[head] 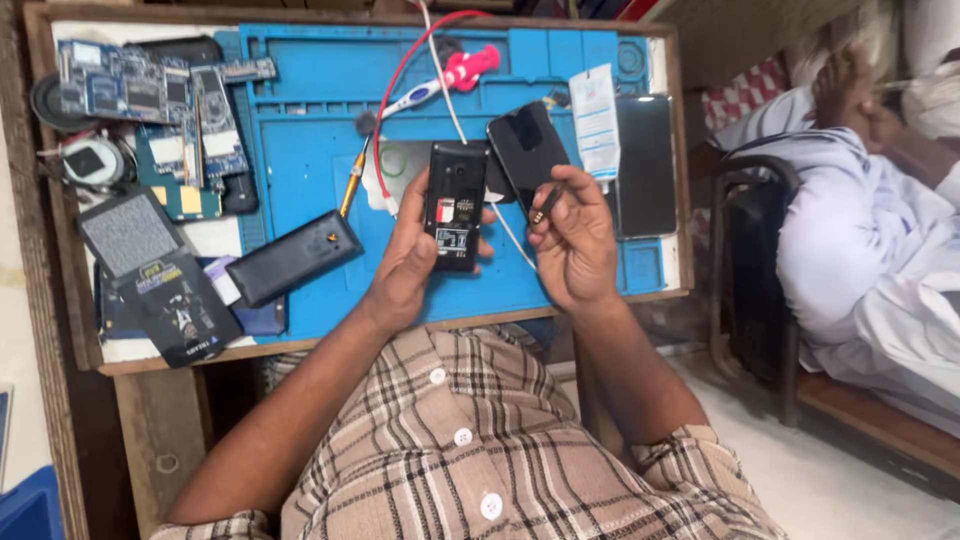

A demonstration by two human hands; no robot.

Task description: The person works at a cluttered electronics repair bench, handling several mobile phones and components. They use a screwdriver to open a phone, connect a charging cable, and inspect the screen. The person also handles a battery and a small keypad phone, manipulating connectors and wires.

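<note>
Just above the checked shirt, the left hand [405, 262] grips a small black keypad phone with its back open [455, 205], innards showing. Its long axis runs near to far, top end away. The right hand [572, 240] pinches the removed glossy black back cover [527, 150], tilted. Beyond lies the blue silicone repair mat [310, 110] on the tabletop; reassembly looks undone.

Mat [310, 130]: on the tabletop [60, 300]
Opened phone [455, 205]: over the mat's middle, in the left hand [405, 265]
Back cover [527, 150]: just right of the opened phone
Battery [292, 258]: on the mat, left of the left hand
Circuit boards [150, 100]: mat's left edge, behind the battery
</note>
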